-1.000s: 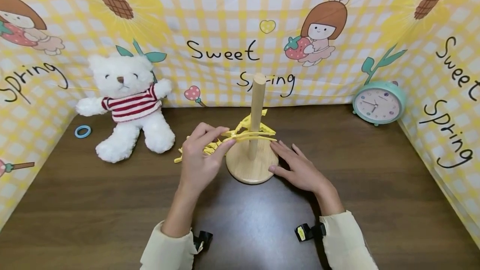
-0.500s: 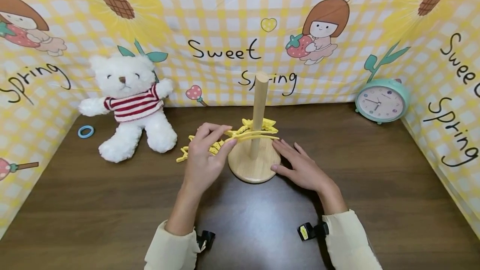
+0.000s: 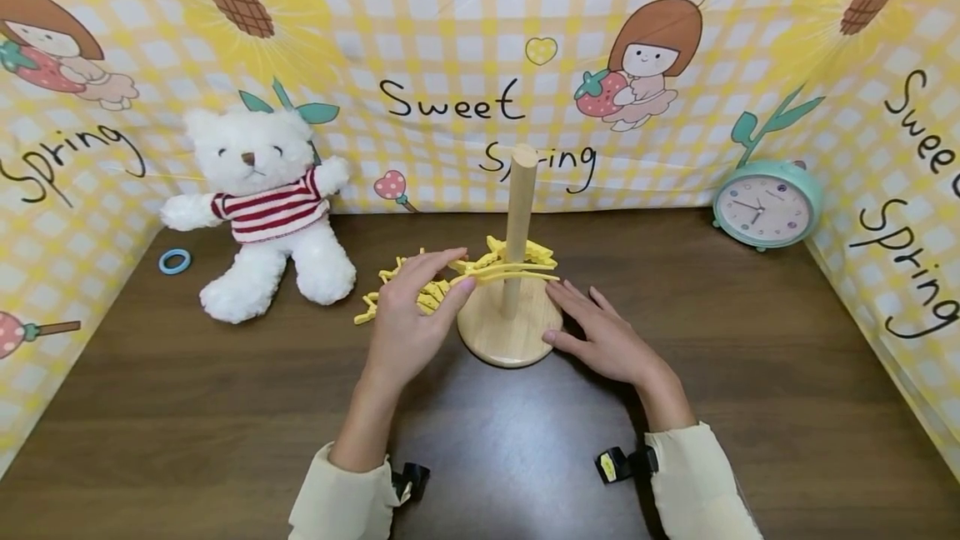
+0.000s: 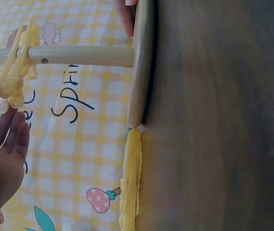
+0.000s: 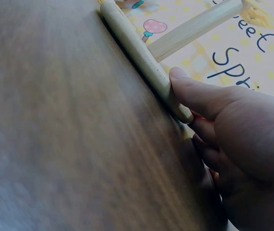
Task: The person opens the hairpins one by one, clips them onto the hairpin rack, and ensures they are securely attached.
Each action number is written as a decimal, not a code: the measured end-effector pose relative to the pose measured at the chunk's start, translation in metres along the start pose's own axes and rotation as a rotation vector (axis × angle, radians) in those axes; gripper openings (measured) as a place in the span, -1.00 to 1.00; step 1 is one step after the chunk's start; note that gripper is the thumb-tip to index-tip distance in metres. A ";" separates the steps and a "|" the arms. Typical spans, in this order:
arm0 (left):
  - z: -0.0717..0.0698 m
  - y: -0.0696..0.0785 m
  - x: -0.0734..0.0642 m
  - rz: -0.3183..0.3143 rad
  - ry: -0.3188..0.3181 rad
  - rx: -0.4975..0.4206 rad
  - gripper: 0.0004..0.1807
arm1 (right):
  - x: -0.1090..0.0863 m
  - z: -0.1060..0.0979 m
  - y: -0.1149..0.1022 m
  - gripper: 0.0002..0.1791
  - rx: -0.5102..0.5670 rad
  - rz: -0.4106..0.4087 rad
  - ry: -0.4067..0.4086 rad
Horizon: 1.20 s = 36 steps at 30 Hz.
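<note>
A yellow plastic spring clip (image 4: 13, 79) sits around the upright wooden pole (image 3: 521, 207) of a round-based stand. Its long prongs lie in front of the pole in the head view, with its toothed part behind. My left hand (image 3: 411, 315) has thumb and fingers spread loosely about the clip's handle ends, fingertips right beside them. My right hand (image 3: 603, 336) rests on the rim of the round wooden base (image 3: 498, 344), thumb along the top edge and fingers around its side. More yellow clips (image 3: 431, 297) lie piled left of the base, partly hidden by my left hand.
A white teddy bear (image 3: 262, 215) in a striped shirt sits at the back left, beside a blue ring (image 3: 175, 262). A mint-green alarm clock (image 3: 765, 205) stands at the back right. Yellow checked cloth (image 3: 450, 40) walls the brown table (image 3: 225, 423) on three sides.
The clip has lowered slightly and settled around the pole. My left finger and thumb have spread away from its handles. The right hand stays on the base.
</note>
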<state>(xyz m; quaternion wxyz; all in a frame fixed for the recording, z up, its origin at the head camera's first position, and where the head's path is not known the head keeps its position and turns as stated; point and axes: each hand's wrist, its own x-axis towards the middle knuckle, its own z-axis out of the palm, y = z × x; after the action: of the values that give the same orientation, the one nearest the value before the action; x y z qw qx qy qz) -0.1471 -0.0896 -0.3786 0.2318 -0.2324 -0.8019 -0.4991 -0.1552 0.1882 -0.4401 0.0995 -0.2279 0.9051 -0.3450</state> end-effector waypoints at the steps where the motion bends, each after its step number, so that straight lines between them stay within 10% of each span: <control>1: 0.000 0.000 0.000 -0.001 -0.006 0.000 -0.63 | 0.000 0.000 0.000 -0.16 -0.002 0.001 -0.003; 20: -0.015 -0.015 -0.008 -0.125 0.023 -0.125 -0.57 | 0.001 -0.001 -0.001 -0.18 0.016 -0.002 -0.007; 36: -0.082 -0.049 -0.032 -0.523 -0.123 0.104 -0.58 | 0.000 0.000 0.001 -0.17 0.017 -0.019 0.005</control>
<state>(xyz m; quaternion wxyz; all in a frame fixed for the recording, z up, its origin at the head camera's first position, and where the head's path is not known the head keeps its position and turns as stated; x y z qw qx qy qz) -0.1400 -0.1880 -0.3996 0.0576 -0.0350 -0.8718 -0.4852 -0.1559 0.1890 -0.4408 0.0958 -0.2346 0.9002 -0.3541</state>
